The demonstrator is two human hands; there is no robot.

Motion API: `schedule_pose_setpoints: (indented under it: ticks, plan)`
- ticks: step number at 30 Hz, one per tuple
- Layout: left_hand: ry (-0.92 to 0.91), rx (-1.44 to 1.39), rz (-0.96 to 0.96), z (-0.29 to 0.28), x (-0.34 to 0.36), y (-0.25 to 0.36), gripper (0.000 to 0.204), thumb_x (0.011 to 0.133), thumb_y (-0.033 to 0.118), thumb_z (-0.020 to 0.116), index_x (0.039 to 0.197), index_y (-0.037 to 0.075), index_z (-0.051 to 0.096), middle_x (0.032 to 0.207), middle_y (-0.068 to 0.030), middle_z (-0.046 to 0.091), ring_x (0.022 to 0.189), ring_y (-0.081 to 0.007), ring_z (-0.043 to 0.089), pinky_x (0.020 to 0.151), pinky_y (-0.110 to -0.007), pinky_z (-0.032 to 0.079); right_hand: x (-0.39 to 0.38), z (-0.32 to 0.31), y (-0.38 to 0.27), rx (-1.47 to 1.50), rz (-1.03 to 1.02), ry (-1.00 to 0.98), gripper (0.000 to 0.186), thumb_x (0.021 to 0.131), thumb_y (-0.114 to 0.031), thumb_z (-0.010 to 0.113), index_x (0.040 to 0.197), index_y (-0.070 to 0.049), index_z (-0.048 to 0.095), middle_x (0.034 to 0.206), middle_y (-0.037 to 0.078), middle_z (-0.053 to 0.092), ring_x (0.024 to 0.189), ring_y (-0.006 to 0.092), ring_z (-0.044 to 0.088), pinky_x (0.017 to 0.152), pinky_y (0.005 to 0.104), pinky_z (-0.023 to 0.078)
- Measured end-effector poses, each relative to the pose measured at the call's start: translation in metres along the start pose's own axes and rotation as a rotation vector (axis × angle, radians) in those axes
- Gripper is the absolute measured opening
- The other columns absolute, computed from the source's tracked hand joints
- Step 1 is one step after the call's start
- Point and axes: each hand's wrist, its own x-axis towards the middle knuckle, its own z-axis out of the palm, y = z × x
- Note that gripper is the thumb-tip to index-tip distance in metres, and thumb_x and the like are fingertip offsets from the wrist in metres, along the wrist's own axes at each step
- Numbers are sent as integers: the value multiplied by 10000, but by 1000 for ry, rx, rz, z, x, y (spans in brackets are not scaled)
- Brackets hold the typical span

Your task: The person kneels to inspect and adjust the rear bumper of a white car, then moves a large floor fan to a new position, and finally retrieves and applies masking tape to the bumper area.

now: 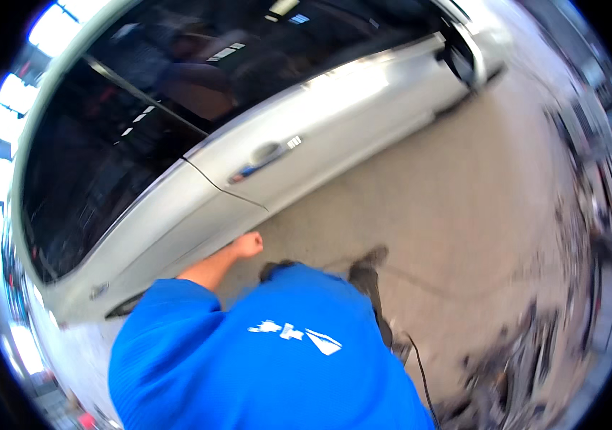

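Observation:
My left hand [250,244] hangs beside a silver car, just below the lower edge of its door, with the fingers curled into a fist. Nothing sticks out of it. The front door [349,118] is closed and carries a door handle [266,159] above and beyond my hand. A thin gap parts it from the rear door [191,222]. My right hand is out of sight; the blue shirt [270,365] on my torso fills the lower middle.
A side mirror [472,64] juts from the car at the upper right. On the concrete floor [449,208] lies a dark hose or cable. A black cord [423,373] hangs by my right side. Blurred metal parts [514,365] lie piled at the lower right.

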Motion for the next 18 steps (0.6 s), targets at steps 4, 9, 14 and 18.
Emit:
schedule_pose_setpoints:
  ticks: [4,9,14,18]
  plan:
    - [-80,34,-169,42,-24,33,269,712,302,604,883,106,667,950,-141,657,925,-286,613,783,-386,487,24,-120,-133,-80,125,109,269,860,-241,492,972,-10,571,851,114,610,719,219,573,615,367,471]
    - [358,-487,-513,120,-60,94,210,722,267,609,845,98,628,841,-137,650,855,-294,613,741,-427,476,183,-282,-228,-238,226,-141,287,878,-252,469,998,0,533,814,116,586,709,239,574,610,365,486]
    - [92,-421,-499,189,-95,145,265,725,293,597,846,69,671,838,-165,649,841,-328,611,730,-440,481,180,-161,-426,-479,78,-38,276,891,-225,450,1039,-8,534,828,121,590,723,243,585,604,340,501]
    - [153,-347,-513,231,-69,171,288,736,283,577,841,32,669,884,-185,649,839,-333,615,731,-446,487,161,-67,-507,-604,-125,-168,275,891,-195,446,1090,-26,529,862,126,602,731,230,603,596,311,508]
